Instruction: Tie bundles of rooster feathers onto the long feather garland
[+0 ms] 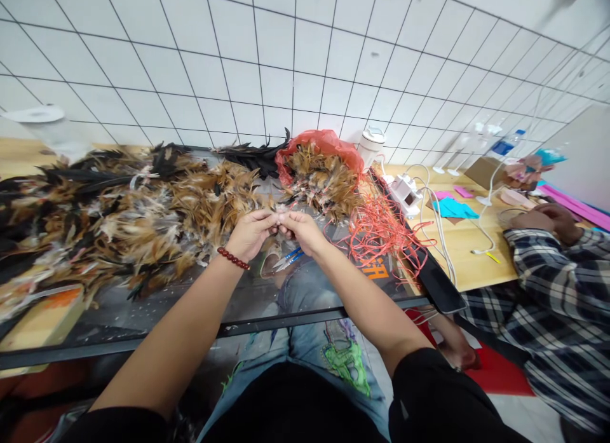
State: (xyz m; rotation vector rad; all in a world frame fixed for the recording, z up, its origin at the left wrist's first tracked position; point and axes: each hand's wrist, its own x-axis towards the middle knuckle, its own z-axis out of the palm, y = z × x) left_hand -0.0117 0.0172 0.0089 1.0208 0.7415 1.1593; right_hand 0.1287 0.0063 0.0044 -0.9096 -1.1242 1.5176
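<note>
My left hand (251, 232), with a dark red bead bracelet on its wrist, meets my right hand (305, 230) above the dark glassy table top (200, 309). Both have thumb and fingers pinched together, tip to tip; whatever lies between them is too small and hidden to make out. Just below them lies a pair of blue-handled snips (287, 260), blades pointing left. Brown, white and black feathers (143, 220) spread in a thick heap to the left. Behind my right hand, more brown feathers (317, 176) spill from a red plastic bag (328, 140).
Tangled orange-red string (381, 230) lies to the right, beside a black phone (436, 274). White cables run from a power strip (405, 195). A white lidded cup (372, 144) stands at the wall. A person in a plaid sleeve (548, 258) sits right, near blue paper (455, 208).
</note>
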